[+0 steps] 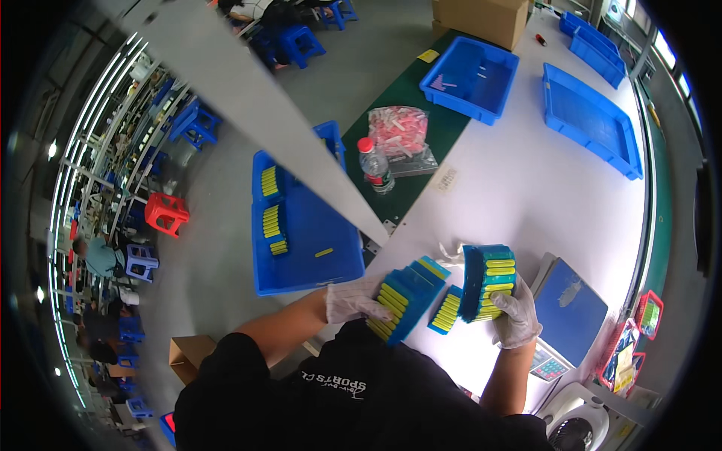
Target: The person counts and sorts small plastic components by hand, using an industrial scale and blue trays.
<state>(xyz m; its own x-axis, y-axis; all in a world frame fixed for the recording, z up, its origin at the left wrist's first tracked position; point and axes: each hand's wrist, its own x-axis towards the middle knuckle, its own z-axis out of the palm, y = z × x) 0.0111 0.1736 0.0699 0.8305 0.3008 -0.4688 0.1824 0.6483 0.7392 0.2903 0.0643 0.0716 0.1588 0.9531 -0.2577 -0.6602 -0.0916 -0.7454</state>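
My left hand (356, 301), in a white glove, is closed around a stack of flat blue pieces with yellow ends (410, 298), held tilted close to my body. My right hand (517, 316), also gloved, grips a second stack of the same kind (489, 284), its yellow ends facing me and the thumb pressed on them. Between the two sits a smaller bundle of these pieces (447, 309), apart from both hands. What exactly the pieces are cannot be made out. Some fingers are hidden behind the stacks.
A blue-topped scale (569, 310) stands right of my right hand. Left of the table, a blue bin (312, 259) holds more yellow-ended pieces. A grey post (263, 98) crosses the view. Farther off are a bottle (375, 167), a bag of pink pieces (398, 129) and blue trays (590, 124).
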